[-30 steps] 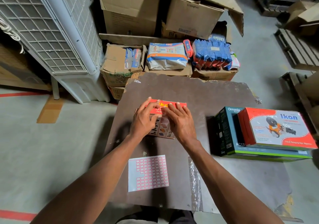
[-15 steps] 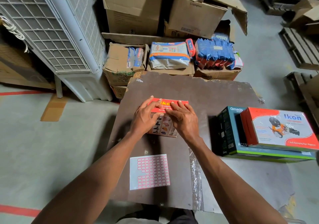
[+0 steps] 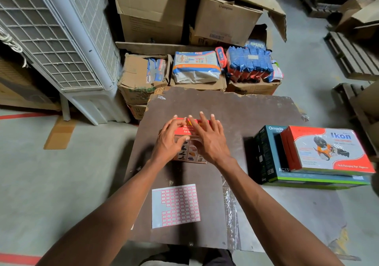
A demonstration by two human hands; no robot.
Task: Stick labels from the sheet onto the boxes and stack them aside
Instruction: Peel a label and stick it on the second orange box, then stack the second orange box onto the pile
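Pink-gridded label sheet (image 3: 175,206) lies at the board's (image 3: 256,120) near edge, closer to the left hand (image 3: 168,140), which rests on the small red box (image 3: 189,142) mid-board, fingers loosely curled, thumb on its top. Right hand (image 3: 209,139) hovers over it, fingers spread, gripping nothing. Rightward, by the far-right edge, sits the stack: Ikon box (image 3: 328,150) atop Omada box (image 3: 272,159).

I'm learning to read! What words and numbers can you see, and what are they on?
"Ikon": red and white box, top of the stack.
"Omada" and "AC13": dark box beneath it.
"Crompton": brown carton at the back.
Red box under both hands: white print, too blurred.
Label sheet: no words visible.
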